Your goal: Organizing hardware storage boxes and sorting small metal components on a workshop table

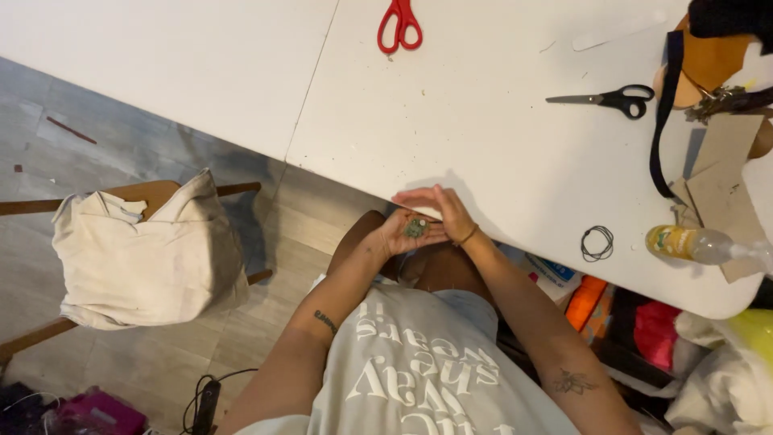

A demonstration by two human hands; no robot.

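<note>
My left hand is cupped palm up at the white table's near edge, with a few small greenish pieces lying in the palm. My right hand hovers just over it, fingers stretched flat to the left and close to the pieces. A thin bracelet circles my right wrist. Both hands are over my lap, right below the table edge.
Red scissors lie at the table's far edge and black scissors to the right. A black strap, cardboard pieces, a coil of black cord and a plastic bottle lie right. A cloth bag sits on a wooden chair at left.
</note>
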